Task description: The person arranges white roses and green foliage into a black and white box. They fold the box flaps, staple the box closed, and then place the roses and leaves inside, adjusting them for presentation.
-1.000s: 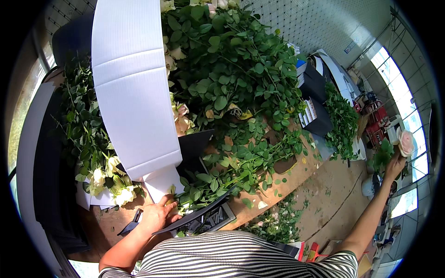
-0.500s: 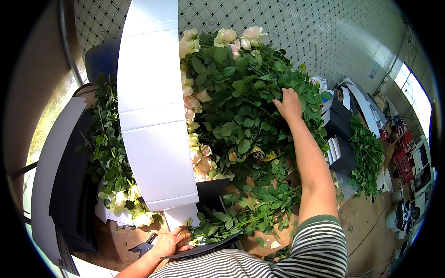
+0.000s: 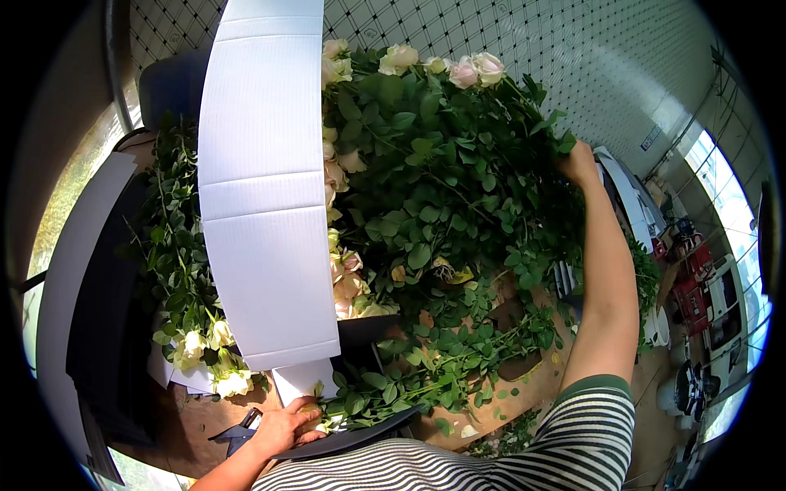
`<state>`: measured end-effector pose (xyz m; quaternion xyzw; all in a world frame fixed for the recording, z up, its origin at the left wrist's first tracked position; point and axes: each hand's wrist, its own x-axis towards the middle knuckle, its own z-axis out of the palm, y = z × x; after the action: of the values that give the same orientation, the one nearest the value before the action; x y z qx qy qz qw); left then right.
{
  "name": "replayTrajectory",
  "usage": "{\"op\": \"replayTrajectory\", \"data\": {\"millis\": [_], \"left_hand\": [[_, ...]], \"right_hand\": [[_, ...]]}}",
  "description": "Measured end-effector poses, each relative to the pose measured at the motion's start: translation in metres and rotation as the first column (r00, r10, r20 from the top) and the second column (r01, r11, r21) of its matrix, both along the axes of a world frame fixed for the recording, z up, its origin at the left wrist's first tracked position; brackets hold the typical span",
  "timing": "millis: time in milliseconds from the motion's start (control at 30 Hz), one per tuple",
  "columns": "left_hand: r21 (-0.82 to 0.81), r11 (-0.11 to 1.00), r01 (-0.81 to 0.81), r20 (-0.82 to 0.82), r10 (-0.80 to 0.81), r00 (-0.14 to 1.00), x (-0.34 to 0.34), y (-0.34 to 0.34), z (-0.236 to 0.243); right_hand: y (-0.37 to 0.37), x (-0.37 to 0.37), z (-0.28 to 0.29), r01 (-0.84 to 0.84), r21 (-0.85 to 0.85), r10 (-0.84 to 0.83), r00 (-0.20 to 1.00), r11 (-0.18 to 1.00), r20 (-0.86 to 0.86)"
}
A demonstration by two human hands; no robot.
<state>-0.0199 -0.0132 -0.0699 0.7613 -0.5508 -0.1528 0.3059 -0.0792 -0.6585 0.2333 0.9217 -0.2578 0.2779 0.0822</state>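
Observation:
Many cream and pale pink roses lie in a large leafy heap, their heads toward the back and along a tall white corrugated cardboard strip. At the heap's far right edge, my right hand is closed around rose stems; leaves hide some fingertips. My left hand rests low at the front, fingers curled over a few rose heads at the end of a smaller leafy bunch. That bunch lies along a curved black board, its stems pointing right. Part of what the left fingers hold is hidden.
More roses lie left of the strip. Black and white boards stand stacked at far left. A dark tool sits beside my left hand. Cut leaves litter the brown table. White buckets and a red machine stand right.
My right hand has moved rightward from the middle of the heap to its right edge, and roses at the back have shifted right. My left hand stays at the smaller bunch.

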Motion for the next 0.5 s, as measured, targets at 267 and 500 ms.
{"op": "replayTrajectory", "data": {"millis": [267, 500], "left_hand": [[0.023, 1.000, 0.015, 0.007, -0.015, 1.000, 0.004, 0.001, 0.004], [0.000, 1.000, -0.007, 0.002, 0.007, 1.000, 0.002, 0.003, 0.010]], "right_hand": [[0.043, 0.027, -0.085, 0.032, 0.230, 0.006, 0.986, 0.973, -0.164], [0.066, 0.018, -0.032, -0.059, 0.258, 0.096, 0.986, 0.964, -0.136]]}}
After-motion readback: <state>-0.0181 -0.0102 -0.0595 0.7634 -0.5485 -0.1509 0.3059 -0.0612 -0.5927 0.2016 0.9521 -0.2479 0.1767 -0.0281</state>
